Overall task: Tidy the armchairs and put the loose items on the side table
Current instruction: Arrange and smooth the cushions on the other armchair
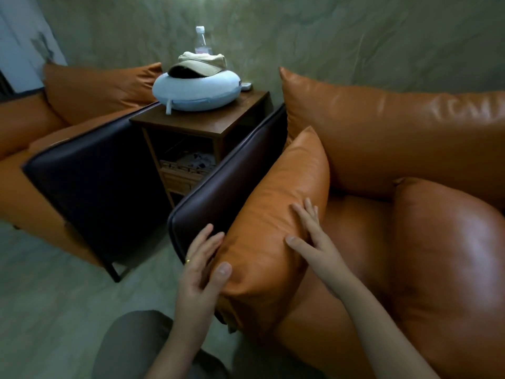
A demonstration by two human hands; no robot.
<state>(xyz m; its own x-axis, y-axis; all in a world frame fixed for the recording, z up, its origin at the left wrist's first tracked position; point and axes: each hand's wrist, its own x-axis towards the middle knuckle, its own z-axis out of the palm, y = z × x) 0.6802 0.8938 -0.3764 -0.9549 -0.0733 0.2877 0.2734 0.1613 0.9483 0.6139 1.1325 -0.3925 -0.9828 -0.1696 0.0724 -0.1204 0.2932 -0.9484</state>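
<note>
Orange leather covers the arm cushion (276, 222), which stands on its long edge against the dark brown side panel (218, 192) of the right armchair (410, 242), its long axis running from the near corner by the hands back toward the big back cushion (382, 132). The left hand (200, 272) cups the near end, fingers together along the panel side and thumb pressed on top; the right hand (311, 236) lies flat on the cushion's inner face, fingers slightly spread. Between the two armchairs stands a wooden side table (207, 124) carrying a pale blue neck pillow (196, 91), a beige cap (202, 64) on it and a clear bottle (202, 41) behind. The floor (54, 296) is pale, the wall (328, 36) mottled green
</note>
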